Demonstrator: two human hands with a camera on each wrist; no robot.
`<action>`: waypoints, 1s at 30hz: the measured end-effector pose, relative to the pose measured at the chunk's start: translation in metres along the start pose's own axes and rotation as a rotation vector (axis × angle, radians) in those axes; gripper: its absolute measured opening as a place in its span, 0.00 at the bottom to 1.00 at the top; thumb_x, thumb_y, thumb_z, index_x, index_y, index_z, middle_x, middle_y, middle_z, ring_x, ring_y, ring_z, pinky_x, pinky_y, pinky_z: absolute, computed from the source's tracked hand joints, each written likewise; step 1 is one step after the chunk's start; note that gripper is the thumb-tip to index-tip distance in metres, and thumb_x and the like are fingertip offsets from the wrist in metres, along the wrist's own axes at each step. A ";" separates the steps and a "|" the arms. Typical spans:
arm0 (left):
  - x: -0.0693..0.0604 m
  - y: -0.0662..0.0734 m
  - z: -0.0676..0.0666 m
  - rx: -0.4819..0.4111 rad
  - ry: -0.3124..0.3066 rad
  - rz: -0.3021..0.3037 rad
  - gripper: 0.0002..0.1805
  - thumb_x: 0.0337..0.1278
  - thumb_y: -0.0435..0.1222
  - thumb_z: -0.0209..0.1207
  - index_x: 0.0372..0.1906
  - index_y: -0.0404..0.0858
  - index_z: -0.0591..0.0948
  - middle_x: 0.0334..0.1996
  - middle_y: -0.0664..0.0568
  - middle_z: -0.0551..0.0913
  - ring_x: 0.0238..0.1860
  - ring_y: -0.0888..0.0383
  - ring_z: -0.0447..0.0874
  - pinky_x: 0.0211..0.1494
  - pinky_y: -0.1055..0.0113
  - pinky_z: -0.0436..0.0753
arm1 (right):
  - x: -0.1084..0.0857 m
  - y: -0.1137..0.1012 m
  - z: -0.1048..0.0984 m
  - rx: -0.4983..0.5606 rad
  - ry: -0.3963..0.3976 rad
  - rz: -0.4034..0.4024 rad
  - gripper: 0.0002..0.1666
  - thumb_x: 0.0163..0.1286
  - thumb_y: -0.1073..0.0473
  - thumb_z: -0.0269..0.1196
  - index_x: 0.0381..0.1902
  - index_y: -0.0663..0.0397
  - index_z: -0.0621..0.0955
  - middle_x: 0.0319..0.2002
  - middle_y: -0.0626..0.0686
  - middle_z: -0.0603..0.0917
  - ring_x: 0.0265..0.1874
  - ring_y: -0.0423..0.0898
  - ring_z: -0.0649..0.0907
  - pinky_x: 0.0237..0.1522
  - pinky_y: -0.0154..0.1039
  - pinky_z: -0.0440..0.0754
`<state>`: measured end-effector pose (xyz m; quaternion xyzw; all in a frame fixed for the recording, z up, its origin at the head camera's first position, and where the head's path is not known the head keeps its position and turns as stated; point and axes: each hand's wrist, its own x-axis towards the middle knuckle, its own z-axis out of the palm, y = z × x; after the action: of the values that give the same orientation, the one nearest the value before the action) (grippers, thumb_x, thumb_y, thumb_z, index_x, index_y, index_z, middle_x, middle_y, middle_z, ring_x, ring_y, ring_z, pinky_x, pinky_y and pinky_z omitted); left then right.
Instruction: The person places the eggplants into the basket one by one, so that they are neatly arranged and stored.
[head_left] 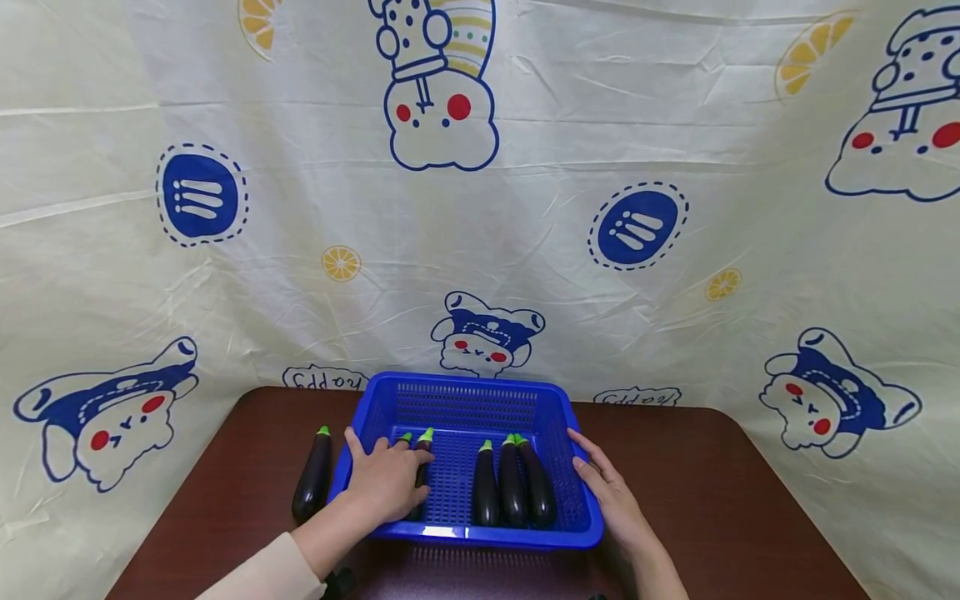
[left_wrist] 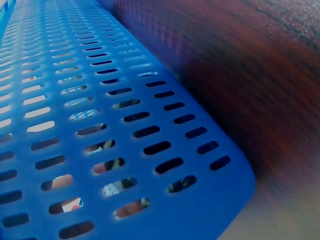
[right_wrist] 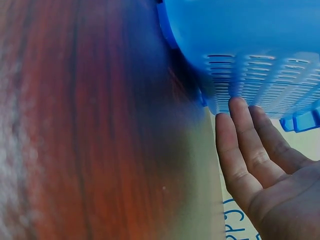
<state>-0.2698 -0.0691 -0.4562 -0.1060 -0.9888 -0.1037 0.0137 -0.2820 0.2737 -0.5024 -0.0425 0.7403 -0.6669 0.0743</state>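
Note:
A blue plastic basket (head_left: 472,536) with slotted walls stands on the table. My left hand (head_left: 384,483) reaches into its left side, thumb and forefinger about a dark purple eggplant (head_left: 422,479) with a green cap. Beneath that hand, another eggplant (head_left: 405,437) shows only its top end. Three more eggplants (head_left: 512,492) lie side by side in the basket's right half. At the right rim, my right hand (head_left: 618,508) touches the basket from outside. In the right wrist view, its straight fingers (right_wrist: 245,132) lie against the slotted wall. The left wrist view shows mostly basket wall (left_wrist: 100,125).
One eggplant (head_left: 312,477) lies on the brown wooden table (head_left: 675,475), left of the basket. A pale curtain (head_left: 525,225) with cartoon prints hangs behind the table. A small dark object (head_left: 341,582) sits beside the left sleeve.

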 end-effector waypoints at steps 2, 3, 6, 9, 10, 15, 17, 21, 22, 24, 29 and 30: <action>0.000 0.000 0.000 0.014 -0.010 -0.001 0.25 0.58 0.52 0.70 0.60 0.52 0.86 0.62 0.44 0.84 0.67 0.35 0.75 0.70 0.17 0.37 | 0.000 0.000 0.000 -0.003 0.002 0.005 0.30 0.83 0.44 0.51 0.79 0.31 0.64 0.78 0.59 0.65 0.65 0.61 0.79 0.53 0.52 0.85; 0.000 0.001 0.000 0.022 -0.016 -0.002 0.25 0.59 0.52 0.70 0.60 0.52 0.86 0.62 0.44 0.84 0.67 0.35 0.75 0.70 0.17 0.37 | 0.000 0.000 0.000 -0.009 0.003 0.005 0.30 0.83 0.43 0.51 0.79 0.31 0.63 0.78 0.59 0.65 0.65 0.60 0.79 0.53 0.51 0.85; 0.000 0.001 0.000 0.044 -0.033 -0.007 0.25 0.59 0.53 0.69 0.61 0.52 0.86 0.63 0.44 0.84 0.68 0.35 0.74 0.70 0.17 0.37 | -0.001 0.000 0.000 -0.009 0.002 0.012 0.30 0.83 0.43 0.50 0.79 0.30 0.63 0.78 0.58 0.65 0.64 0.60 0.79 0.53 0.50 0.85; 0.001 0.001 0.000 0.059 -0.041 -0.007 0.25 0.60 0.53 0.68 0.61 0.53 0.86 0.63 0.44 0.84 0.69 0.36 0.73 0.70 0.17 0.36 | -0.001 -0.001 0.000 -0.002 0.001 0.007 0.31 0.83 0.44 0.51 0.79 0.31 0.63 0.78 0.59 0.65 0.64 0.60 0.80 0.52 0.50 0.86; 0.001 0.001 0.000 0.062 -0.041 -0.006 0.24 0.60 0.53 0.68 0.61 0.53 0.86 0.63 0.44 0.84 0.70 0.36 0.73 0.70 0.17 0.36 | -0.001 -0.001 0.000 0.004 0.002 0.008 0.30 0.83 0.44 0.51 0.79 0.31 0.63 0.78 0.59 0.65 0.64 0.60 0.80 0.52 0.50 0.85; 0.001 0.000 0.001 0.068 -0.037 0.002 0.23 0.60 0.53 0.68 0.60 0.53 0.86 0.64 0.44 0.83 0.70 0.36 0.73 0.70 0.17 0.36 | 0.000 -0.002 0.001 0.004 0.006 0.007 0.30 0.83 0.44 0.51 0.79 0.31 0.63 0.78 0.59 0.65 0.65 0.61 0.79 0.53 0.52 0.85; 0.002 0.000 0.002 0.069 -0.038 0.004 0.23 0.60 0.53 0.68 0.59 0.53 0.87 0.64 0.44 0.83 0.70 0.36 0.73 0.70 0.17 0.36 | 0.000 -0.002 0.000 0.002 0.005 0.007 0.30 0.83 0.44 0.51 0.79 0.31 0.63 0.79 0.60 0.64 0.66 0.62 0.78 0.54 0.53 0.85; 0.002 -0.001 0.002 0.070 -0.039 0.004 0.23 0.60 0.53 0.68 0.59 0.53 0.87 0.64 0.45 0.83 0.70 0.35 0.73 0.70 0.17 0.36 | 0.000 -0.002 0.000 -0.001 0.007 0.006 0.30 0.83 0.44 0.51 0.79 0.31 0.63 0.78 0.60 0.65 0.65 0.61 0.79 0.53 0.52 0.85; 0.002 -0.001 0.003 0.070 -0.039 0.003 0.23 0.60 0.53 0.68 0.58 0.53 0.87 0.63 0.45 0.83 0.70 0.36 0.73 0.70 0.17 0.36 | 0.000 -0.002 0.000 -0.001 0.006 0.006 0.30 0.83 0.44 0.51 0.79 0.31 0.63 0.78 0.60 0.65 0.65 0.61 0.79 0.53 0.51 0.85; 0.002 -0.001 0.003 0.071 -0.038 0.004 0.22 0.60 0.53 0.69 0.58 0.53 0.87 0.63 0.45 0.83 0.70 0.36 0.73 0.70 0.17 0.36 | 0.000 -0.001 0.000 -0.001 0.007 0.006 0.30 0.83 0.44 0.51 0.79 0.31 0.63 0.78 0.60 0.66 0.64 0.61 0.79 0.52 0.50 0.85; 0.001 -0.001 0.002 0.070 -0.031 0.006 0.22 0.59 0.53 0.69 0.57 0.52 0.87 0.62 0.45 0.84 0.70 0.36 0.73 0.70 0.17 0.37 | 0.000 -0.001 0.001 -0.004 0.007 0.005 0.30 0.83 0.44 0.51 0.79 0.31 0.63 0.78 0.60 0.66 0.65 0.61 0.79 0.53 0.51 0.85; 0.001 -0.001 0.002 0.070 -0.031 0.006 0.22 0.59 0.53 0.69 0.57 0.52 0.87 0.62 0.45 0.84 0.70 0.36 0.73 0.70 0.17 0.37 | 0.000 -0.001 0.001 -0.005 0.008 0.005 0.30 0.83 0.44 0.51 0.79 0.31 0.64 0.78 0.60 0.66 0.65 0.61 0.79 0.53 0.52 0.85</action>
<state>-0.2713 -0.0692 -0.4585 -0.1102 -0.9916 -0.0674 0.0024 -0.2823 0.2727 -0.5016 -0.0381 0.7424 -0.6649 0.0729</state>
